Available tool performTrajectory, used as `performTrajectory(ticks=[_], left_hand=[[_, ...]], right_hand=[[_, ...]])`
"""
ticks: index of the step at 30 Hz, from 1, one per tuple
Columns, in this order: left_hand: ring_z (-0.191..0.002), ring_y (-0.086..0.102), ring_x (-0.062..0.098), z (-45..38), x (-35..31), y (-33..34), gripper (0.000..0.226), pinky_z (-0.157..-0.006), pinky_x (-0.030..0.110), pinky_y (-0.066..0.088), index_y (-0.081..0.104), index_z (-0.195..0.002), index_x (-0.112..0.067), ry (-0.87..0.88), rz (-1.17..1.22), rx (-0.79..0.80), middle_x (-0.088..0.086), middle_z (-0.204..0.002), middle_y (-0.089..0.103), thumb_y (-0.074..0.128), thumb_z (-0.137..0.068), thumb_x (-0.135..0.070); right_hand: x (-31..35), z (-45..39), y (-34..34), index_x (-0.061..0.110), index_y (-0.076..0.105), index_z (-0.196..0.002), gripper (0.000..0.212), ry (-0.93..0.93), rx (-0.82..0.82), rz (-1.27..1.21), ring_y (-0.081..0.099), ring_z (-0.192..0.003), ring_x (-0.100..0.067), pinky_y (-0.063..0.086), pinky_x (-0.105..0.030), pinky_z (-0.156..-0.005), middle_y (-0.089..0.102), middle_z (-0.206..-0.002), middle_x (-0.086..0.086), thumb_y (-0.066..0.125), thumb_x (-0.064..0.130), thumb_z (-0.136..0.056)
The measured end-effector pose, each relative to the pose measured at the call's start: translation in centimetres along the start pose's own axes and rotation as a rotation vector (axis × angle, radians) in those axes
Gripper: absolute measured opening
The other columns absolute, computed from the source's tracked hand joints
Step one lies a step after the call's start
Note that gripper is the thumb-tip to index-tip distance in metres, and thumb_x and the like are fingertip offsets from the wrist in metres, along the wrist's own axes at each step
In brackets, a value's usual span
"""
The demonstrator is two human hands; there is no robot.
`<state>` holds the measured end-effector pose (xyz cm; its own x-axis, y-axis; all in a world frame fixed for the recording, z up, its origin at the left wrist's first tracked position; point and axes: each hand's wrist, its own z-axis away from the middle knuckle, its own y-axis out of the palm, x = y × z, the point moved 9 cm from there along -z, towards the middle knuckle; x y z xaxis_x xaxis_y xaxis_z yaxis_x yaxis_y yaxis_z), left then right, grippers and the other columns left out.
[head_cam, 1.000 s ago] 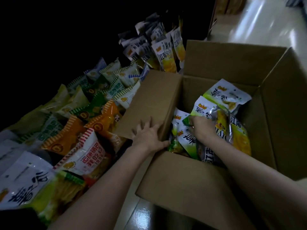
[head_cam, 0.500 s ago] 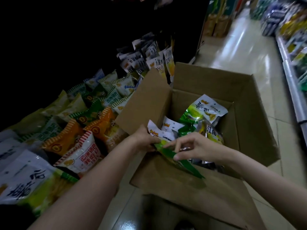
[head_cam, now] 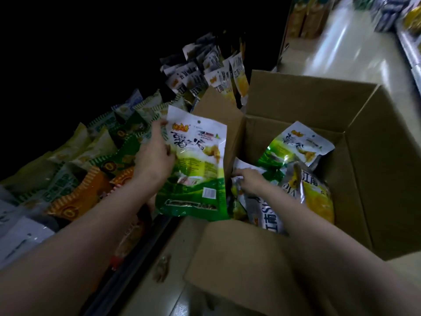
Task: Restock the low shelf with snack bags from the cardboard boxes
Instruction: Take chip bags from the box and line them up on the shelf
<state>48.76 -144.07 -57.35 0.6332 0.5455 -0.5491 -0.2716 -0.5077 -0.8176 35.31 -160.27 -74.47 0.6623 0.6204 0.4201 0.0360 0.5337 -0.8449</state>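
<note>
A green-and-white snack bag (head_cam: 197,165) is held upright by the left hand (head_cam: 155,159) over the gap between the low shelf (head_cam: 75,169) and the cardboard box (head_cam: 319,179), in front of the box's left flap (head_cam: 222,115). The bag's left edge is pinched by the grip of the left hand, with the fingers curled behind the bag and the thumb laid on its printed front. The right hand (head_cam: 249,182) is reached down into the left near corner of the open box, where the top of a second white-topped bag (head_cam: 242,166) is touched by its fingertips; whether that grip is closed on the bag cannot be told, since the fingers are partly hidden among the packets. More bags are seen inside the box: a green-and-white one (head_cam: 298,144) leaned against the far wall, and a yellow-and-silver one (head_cam: 314,192) lying near the right side. The low shelf on the left is lined with rows of packets, orange striped bags (head_cam: 79,197) near, green striped bags (head_cam: 118,142) in the middle and white-topped yellow bags (head_cam: 218,74) at the far end. A pale tiled floor (head_cam: 341,49) is seen beyond the box, at the far right.
</note>
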Motion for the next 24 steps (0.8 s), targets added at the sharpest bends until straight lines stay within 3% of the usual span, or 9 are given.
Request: performTrajectory(ticks=[2, 3, 6, 9, 11, 14, 18, 20, 24], left_hand=[[-0.057, 0.049, 0.014, -0.4, -0.2, 0.9, 0.069, -0.046, 0.028, 0.038, 0.024, -0.140, -0.024, 0.025, 0.016, 0.008, 0.000, -0.068, 0.049, 0.056, -0.086, 0.005], [-0.056, 0.048, 0.012, -0.5, -0.2, 1.4, 0.069, -0.046, 0.027, 0.037, 0.024, -0.140, -0.024, 0.031, 0.024, 0.020, -0.001, -0.068, 0.049, 0.056, -0.086, 0.004], [-0.058, 0.047, 0.006, -0.9, 0.3, 2.2, 0.071, -0.047, 0.022, 0.038, 0.024, -0.141, -0.024, -0.002, 0.080, 0.055, -0.005, -0.069, 0.048, 0.060, -0.086, 0.001], [-0.059, 0.047, 0.004, -0.6, 0.2, 1.2, 0.071, -0.050, 0.021, 0.039, 0.024, -0.142, -0.024, -0.023, 0.129, 0.020, -0.005, -0.070, 0.049, 0.061, -0.085, 0.001], [-0.060, 0.047, 0.003, 0.1, -0.4, -0.2, 0.070, -0.050, 0.019, 0.039, 0.025, -0.142, -0.024, 0.003, 0.138, -0.017, -0.006, -0.070, 0.049, 0.061, -0.086, -0.001], [-0.061, 0.049, 0.004, 1.8, -1.8, -3.4, 0.068, -0.050, 0.016, 0.037, 0.026, -0.141, -0.025, 0.051, 0.168, -0.079, -0.006, -0.071, 0.051, 0.061, -0.087, -0.003], [-0.070, 0.055, 0.013, 4.9, -4.0, -10.6, 0.066, -0.052, 0.020, 0.039, 0.026, -0.141, -0.026, 0.127, 0.192, -0.184, 0.000, -0.080, 0.058, 0.060, -0.088, -0.005], [-0.073, 0.055, 0.013, 6.9, -5.0, -15.3, 0.066, -0.058, 0.027, 0.043, 0.026, -0.142, -0.025, 0.162, 0.164, -0.226, 0.001, -0.083, 0.058, 0.060, -0.089, -0.006], [-0.076, 0.059, 0.012, 12.1, -5.5, -25.2, 0.068, -0.065, 0.028, 0.046, 0.026, -0.140, -0.030, 0.201, 0.164, -0.246, 0.000, -0.084, 0.060, 0.062, -0.088, -0.006]], right_hand=[[-0.7, -1.2, 2.0, 0.013, 0.035, -0.143, 0.044, 0.012, 0.061, 0.103, 0.052, -0.078, -0.024, 0.039, -0.024, -0.059, 0.053, -0.125, -0.018, 0.037, 0.008, -0.099], [-1.3, -1.4, 2.4, 0.014, 0.037, -0.141, 0.045, 0.030, 0.085, 0.167, 0.049, -0.073, -0.023, 0.039, -0.027, -0.059, 0.056, -0.114, -0.017, 0.041, 0.007, -0.097], [-2.2, -0.9, 0.4, 0.009, 0.059, -0.113, 0.023, 0.089, -0.024, 0.376, 0.053, -0.099, -0.032, 0.044, -0.039, -0.078, 0.058, -0.106, -0.013, 0.052, 0.005, -0.091], [-3.1, 1.0, -4.6, 0.004, 0.060, -0.075, 0.017, 0.123, -0.266, 0.211, 0.055, -0.084, -0.032, 0.044, -0.035, -0.073, 0.055, -0.073, -0.013, 0.050, 0.001, -0.088], [-2.7, 2.9, -8.8, 0.004, 0.066, -0.083, 0.014, 0.064, -0.412, 0.060, 0.055, -0.098, -0.033, 0.044, -0.039, -0.085, 0.062, -0.095, -0.015, 0.054, 0.007, -0.089], [1.6, 7.2, -15.3, 0.005, 0.066, -0.100, 0.018, -0.162, -0.478, 0.058, 0.039, -0.119, -0.034, 0.030, -0.037, -0.099, 0.048, -0.122, -0.015, 0.054, 0.000, -0.089], [11.6, 15.1, -23.3, 0.003, 0.067, -0.095, 0.029, -0.470, -0.578, 0.174, 0.040, -0.117, -0.042, 0.027, -0.033, -0.094, 0.047, -0.120, -0.025, 0.045, -0.011, -0.083], [17.2, 18.8, -25.5, 0.004, 0.068, -0.091, 0.024, -0.613, -0.587, 0.229, 0.044, -0.109, -0.043, 0.028, -0.033, -0.090, 0.051, -0.114, -0.027, 0.045, 0.002, -0.086], [27.6, 24.1, -27.7, 0.006, 0.070, -0.097, 0.018, -0.742, -0.529, 0.268, 0.038, -0.124, -0.038, 0.027, -0.041, -0.103, 0.048, -0.130, -0.020, 0.060, 0.018, -0.088]])
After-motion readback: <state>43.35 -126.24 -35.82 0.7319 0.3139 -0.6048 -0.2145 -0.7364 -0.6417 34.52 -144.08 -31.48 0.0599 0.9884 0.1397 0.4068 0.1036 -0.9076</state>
